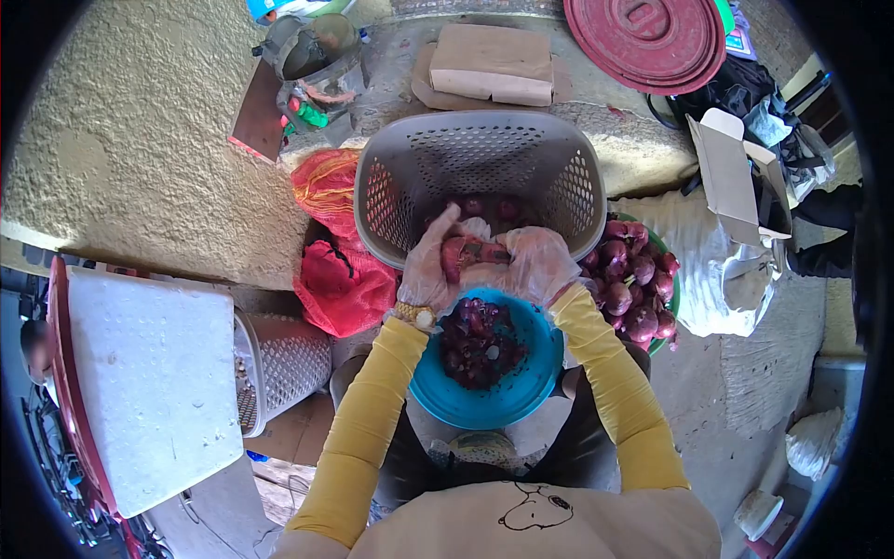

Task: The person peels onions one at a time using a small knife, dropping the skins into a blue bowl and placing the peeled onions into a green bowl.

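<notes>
My left hand [431, 265], in a clear plastic glove, is closed round a red onion [456, 259] above the near rim of the grey perforated basket [480, 126]. Beside it, my right hand [535, 261], gloved too, is closed on a small knife [489, 252] held against the onion; its handle is mostly hidden. Several onions [507, 207] lie inside the basket. Below my hands a blue basin [526, 396] holds dark red onion skins and pieces [480, 345]. To the right, whole red onions [641, 321] fill a green basin [672, 328].
Left of the basket lies a red mesh sack [345, 289]. A white foam box lid [154, 382] and a perforated bin [293, 363] stand at the left. White sacking [717, 303] and an open carton [731, 182] are at the right. Behind are a cardboard box [491, 61] and a red lid [643, 37].
</notes>
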The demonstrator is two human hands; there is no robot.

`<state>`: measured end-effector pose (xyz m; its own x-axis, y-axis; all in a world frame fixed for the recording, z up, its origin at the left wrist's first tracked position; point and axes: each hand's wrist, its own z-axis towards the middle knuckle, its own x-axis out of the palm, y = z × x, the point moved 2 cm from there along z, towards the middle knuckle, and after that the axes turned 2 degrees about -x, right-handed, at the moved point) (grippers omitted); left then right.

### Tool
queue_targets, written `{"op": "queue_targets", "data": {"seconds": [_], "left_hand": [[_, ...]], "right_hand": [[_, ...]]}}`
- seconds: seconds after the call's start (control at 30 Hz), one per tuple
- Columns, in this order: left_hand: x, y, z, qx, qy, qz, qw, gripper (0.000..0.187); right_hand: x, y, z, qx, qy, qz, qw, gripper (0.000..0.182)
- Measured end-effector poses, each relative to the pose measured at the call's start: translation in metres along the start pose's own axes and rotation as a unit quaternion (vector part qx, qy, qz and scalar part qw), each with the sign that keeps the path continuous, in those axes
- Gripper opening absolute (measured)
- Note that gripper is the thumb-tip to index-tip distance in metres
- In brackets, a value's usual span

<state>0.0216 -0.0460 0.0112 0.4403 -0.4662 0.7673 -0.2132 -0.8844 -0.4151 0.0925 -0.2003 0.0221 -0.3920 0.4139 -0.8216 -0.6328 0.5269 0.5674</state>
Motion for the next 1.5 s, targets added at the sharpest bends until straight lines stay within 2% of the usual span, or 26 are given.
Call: {"op": "queue_targets", "data": {"seconds": [0.03,0.1,0.17,0.27,0.4,0.47,0.6,0.67,0.7,0.77,0.8,0.87,0.93,1.0,1.07,1.13,1.17,1.23,1.33,1.4,1.5], "left_hand": [[-0.002,0.005,0.001,0.024,0.01,-0.03,0.999,0.027],[-0.012,0.011,0.008,0.05,0.02,-0.059,0.997,0.027],[-0.023,0.015,0.023,0.09,0.111,-0.08,0.987,0.027],[-0.031,0.016,0.031,0.106,0.163,-0.141,0.971,0.029],[-0.032,0.016,0.028,0.092,0.162,-0.174,0.967,0.029],[-0.029,0.017,0.023,0.143,0.023,-0.173,0.974,0.029],[-0.027,0.018,0.018,0.165,0.046,-0.156,0.973,0.028],[-0.032,0.015,0.026,0.113,0.137,-0.17,0.969,0.025],[-0.029,0.009,0.024,0.113,0.138,-0.169,0.969,0.025],[-0.012,0.002,0.015,-0.04,0.122,-0.159,0.979,0.021],[-0.004,0.0,0.009,-0.002,0.041,-0.102,0.994,0.018],[-0.008,0.004,0.01,-0.007,0.044,-0.088,0.995,0.019],[-0.019,0.01,0.017,-0.009,0.044,-0.074,0.996,0.02],[-0.021,0.014,0.024,0.04,0.171,-0.128,0.976,0.026],[-0.019,0.014,0.023,0.067,0.157,-0.135,0.976,0.029],[-0.019,0.014,0.022,0.094,0.141,-0.142,0.975,0.031],[-0.023,0.016,0.024,0.116,0.121,-0.147,0.975,0.031],[-0.025,0.017,0.023,0.138,0.102,-0.152,0.973,0.031],[-0.019,0.015,0.018,0.162,0.113,-0.141,0.97,0.031],[-0.017,0.015,0.013,0.208,0.054,-0.108,0.971,0.032],[-0.018,0.016,0.015,0.223,0.062,-0.108,0.967,0.031]], "right_hand": [[0.003,0.0,-0.001,-0.027,-0.005,-0.041,0.999,0.078],[0.009,0.0,-0.002,-0.004,-0.011,-0.055,0.998,0.079],[0.011,0.003,-0.001,0.022,-0.019,-0.07,0.997,0.08],[0.014,0.008,-0.001,0.045,-0.017,-0.056,0.997,0.08],[0.026,0.01,-0.002,0.058,-0.013,0.056,0.997,0.077],[0.03,0.01,-0.001,0.061,-0.011,0.098,0.993,0.076],[0.035,0.007,-0.001,0.063,-0.008,0.095,0.993,0.066],[0.028,0.006,0.0,0.053,-0.006,0.119,0.991,0.065],[0.018,0.005,0.002,0.062,0.011,0.14,0.988,0.068],[0.01,-0.003,0.003,0.07,0.028,0.16,0.984,0.071],[0.007,-0.007,0.002,0.05,0.019,0.125,0.991,0.07],[0.006,-0.01,0.001,0.031,0.01,0.087,0.996,0.069],[0.008,-0.002,0.0,-0.007,0.005,-0.023,1.0,0.07],[0.014,0.0,0.0,-0.007,-0.01,-0.023,1.0,0.07],[0.018,0.002,-0.001,-0.002,-0.025,-0.028,0.999,0.07],[0.022,0.007,-0.001,0.045,-0.02,0.054,0.997,0.071],[0.024,0.009,-0.001,0.044,-0.02,0.054,0.997,0.071],[0.027,0.011,-0.001,0.07,0.002,0.161,0.984,0.071],[0.022,0.02,-0.002,0.098,0.011,0.158,0.982,0.071],[0.022,0.022,-0.003,0.108,0.02,0.178,0.978,0.07],[0.023,0.019,-0.002,0.108,0.017,0.196,0.974,0.069]]}}
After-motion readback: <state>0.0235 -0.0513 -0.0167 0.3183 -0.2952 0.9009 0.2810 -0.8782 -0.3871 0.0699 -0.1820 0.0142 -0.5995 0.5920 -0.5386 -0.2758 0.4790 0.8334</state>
